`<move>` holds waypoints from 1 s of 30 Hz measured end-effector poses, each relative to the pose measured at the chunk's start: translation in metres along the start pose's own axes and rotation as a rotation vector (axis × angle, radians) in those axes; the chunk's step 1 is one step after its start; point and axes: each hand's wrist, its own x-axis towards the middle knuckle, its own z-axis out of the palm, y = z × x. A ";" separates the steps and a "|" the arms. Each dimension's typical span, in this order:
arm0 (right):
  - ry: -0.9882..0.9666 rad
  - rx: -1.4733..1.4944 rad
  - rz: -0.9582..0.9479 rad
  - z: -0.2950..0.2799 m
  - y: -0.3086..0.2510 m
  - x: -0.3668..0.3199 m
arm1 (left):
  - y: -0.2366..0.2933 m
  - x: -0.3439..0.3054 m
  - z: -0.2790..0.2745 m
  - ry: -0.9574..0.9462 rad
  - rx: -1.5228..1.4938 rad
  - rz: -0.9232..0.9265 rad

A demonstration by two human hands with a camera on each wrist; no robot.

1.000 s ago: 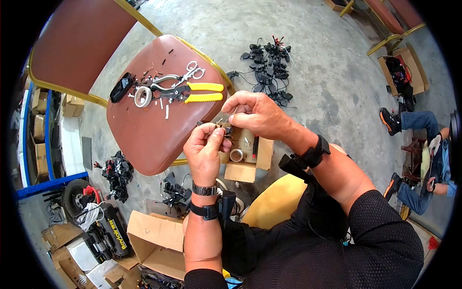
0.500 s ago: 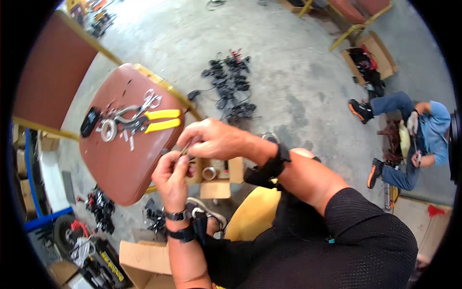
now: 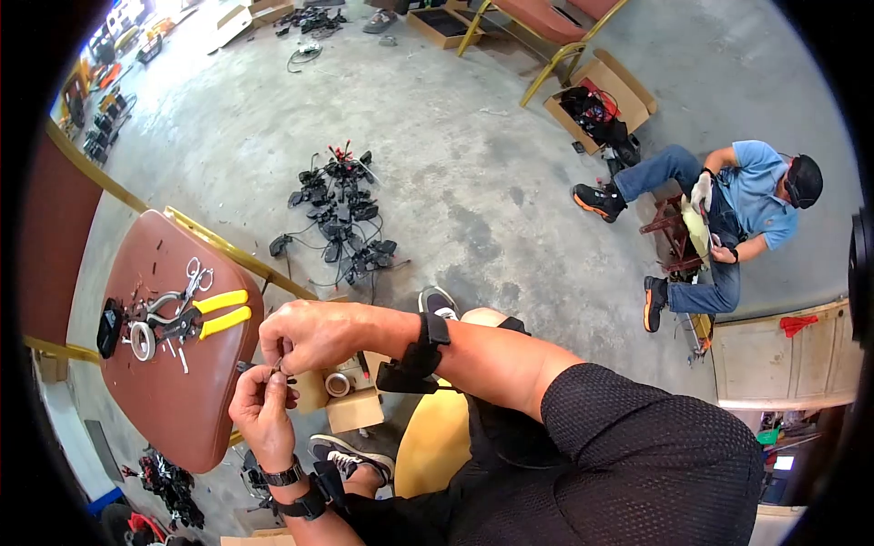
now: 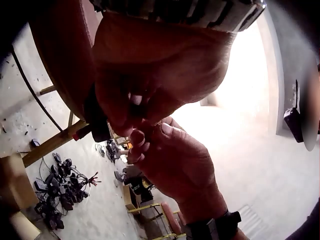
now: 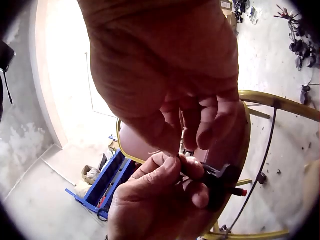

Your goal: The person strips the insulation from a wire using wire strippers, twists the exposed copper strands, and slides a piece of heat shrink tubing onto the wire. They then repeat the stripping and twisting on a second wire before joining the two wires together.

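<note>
In the head view the left hand (image 3: pixel 264 409) and right hand (image 3: pixel 314 335) meet fingertip to fingertip, just off the seat edge of a brown chair (image 3: pixel 173 391). My left fingers grip a small black plastic part (image 5: pixel 220 177) with a red-tipped lead (image 5: pixel 241 192); it juts out past the fingers in the right wrist view. Thumb and forefinger of my right hand (image 5: pixel 165 65) pinch a thin wire (image 5: pixel 178 154) right at the left fingertips. The pinched ends are mostly covered by fingers and lie in shadow in the left wrist view.
On the seat lie yellow-handled wire strippers (image 3: pixel 223 312), scissors (image 3: pixel 198 276) and a tape roll (image 3: pixel 142 341). Below the hands stands an open carton (image 3: pixel 357 411). Black cabled parts (image 3: pixel 337 214) lie on the floor. A seated person (image 3: pixel 728 209) works at the right.
The head view has swung right, so chair and hands sit farther left and lower. My right fingers, slightly apart from the left ones before, now meet them.
</note>
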 end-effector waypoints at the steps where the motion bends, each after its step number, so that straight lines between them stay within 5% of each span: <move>1: -0.002 -0.011 -0.001 0.001 0.002 0.001 | -0.001 0.000 0.000 -0.003 0.011 0.002; 18: -0.002 -0.110 -0.094 -0.002 0.006 0.000 | 0.002 0.000 -0.005 -0.023 0.106 0.003; 30: -0.022 -0.090 0.033 -0.004 -0.009 -0.003 | 0.007 0.003 -0.010 -0.108 0.002 -0.163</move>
